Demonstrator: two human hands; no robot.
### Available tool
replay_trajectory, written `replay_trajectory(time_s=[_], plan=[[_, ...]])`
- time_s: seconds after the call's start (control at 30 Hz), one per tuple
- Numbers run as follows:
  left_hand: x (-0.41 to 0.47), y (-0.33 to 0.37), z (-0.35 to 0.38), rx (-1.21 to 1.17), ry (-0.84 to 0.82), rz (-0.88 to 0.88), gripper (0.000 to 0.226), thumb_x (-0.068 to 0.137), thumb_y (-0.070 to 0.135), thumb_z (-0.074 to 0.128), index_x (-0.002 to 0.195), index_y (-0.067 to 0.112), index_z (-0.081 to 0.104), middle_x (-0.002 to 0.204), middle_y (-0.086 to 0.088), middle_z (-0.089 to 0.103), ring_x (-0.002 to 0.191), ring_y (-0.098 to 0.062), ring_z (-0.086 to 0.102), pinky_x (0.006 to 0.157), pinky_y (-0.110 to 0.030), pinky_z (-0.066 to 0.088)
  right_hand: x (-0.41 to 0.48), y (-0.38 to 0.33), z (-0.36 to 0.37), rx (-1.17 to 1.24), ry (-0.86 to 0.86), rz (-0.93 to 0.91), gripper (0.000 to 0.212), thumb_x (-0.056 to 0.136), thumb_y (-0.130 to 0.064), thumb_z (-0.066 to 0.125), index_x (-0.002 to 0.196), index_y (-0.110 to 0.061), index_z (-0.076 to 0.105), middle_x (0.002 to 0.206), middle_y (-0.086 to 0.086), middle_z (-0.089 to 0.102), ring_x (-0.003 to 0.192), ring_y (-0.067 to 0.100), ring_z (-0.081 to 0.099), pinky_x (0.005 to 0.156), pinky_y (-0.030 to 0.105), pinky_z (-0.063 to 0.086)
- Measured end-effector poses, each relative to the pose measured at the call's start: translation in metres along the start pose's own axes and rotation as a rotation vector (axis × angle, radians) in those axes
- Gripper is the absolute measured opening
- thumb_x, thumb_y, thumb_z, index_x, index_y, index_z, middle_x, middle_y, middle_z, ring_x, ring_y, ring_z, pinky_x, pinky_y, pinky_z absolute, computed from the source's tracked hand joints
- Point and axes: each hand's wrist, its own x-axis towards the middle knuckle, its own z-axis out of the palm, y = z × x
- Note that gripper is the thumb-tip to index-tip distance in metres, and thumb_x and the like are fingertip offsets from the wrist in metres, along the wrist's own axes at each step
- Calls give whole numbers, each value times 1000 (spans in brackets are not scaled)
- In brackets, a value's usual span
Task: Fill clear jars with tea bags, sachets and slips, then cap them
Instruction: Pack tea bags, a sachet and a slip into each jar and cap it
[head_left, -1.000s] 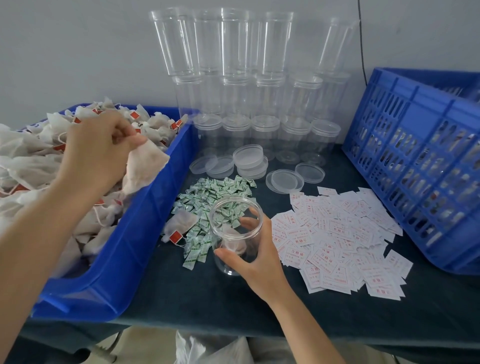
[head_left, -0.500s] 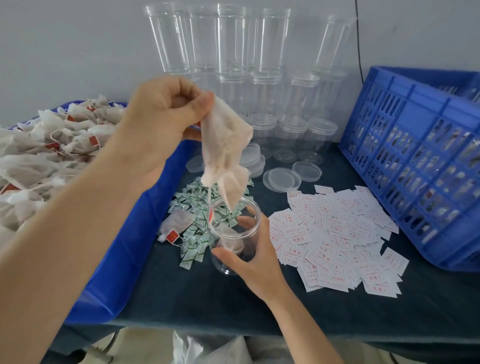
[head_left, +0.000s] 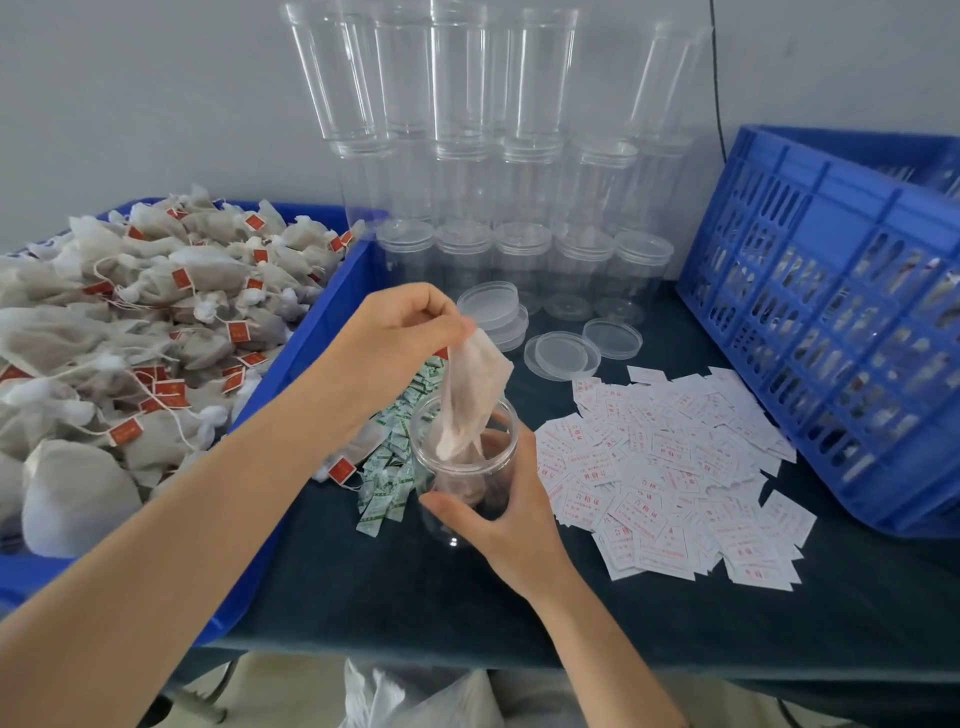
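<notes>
One open jar is in play, and one tea bag is going into it. Behind, five capped jars make the front row of a stack against the wall; those higher up are too see-through to count. Two single lids lie flat beside a small pile of lids.

The right hand grips the jar from the near side, thumb in front and fingers curled round the back. The left hand is above it and pinches the top of the tea bag, whose lower end hangs inside the jar's mouth.

A blue bin at left is heaped with tea bags. Green sachets lie just left of the jar, partly hidden by the left forearm, and one stray bag with a red tag lies among them. White slips spread to the right, and a blue crate stands beyond them
</notes>
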Motion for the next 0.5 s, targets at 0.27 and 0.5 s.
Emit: replay_trajectory(time_s=[0.27, 0.5], plan=[[3, 9, -3, -33, 66, 116, 12, 89, 15, 65, 86, 4, 62, 81, -11, 62, 75, -18, 56, 73, -28, 49, 0, -1, 1, 22, 12, -15, 87, 71, -41, 89, 139, -51, 36, 130, -23, 55, 128, 9, 54, 98, 20, 49], [-6, -16, 2, 164, -61, 46, 13, 84, 16, 71, 85, 6, 63, 84, -8, 69, 81, -24, 64, 86, -38, 51, -1, -2, 0, 25, 3, -26, 89, 71, -33, 89, 142, -43, 36, 129, -19, 56, 125, 15, 57, 102, 39, 52]])
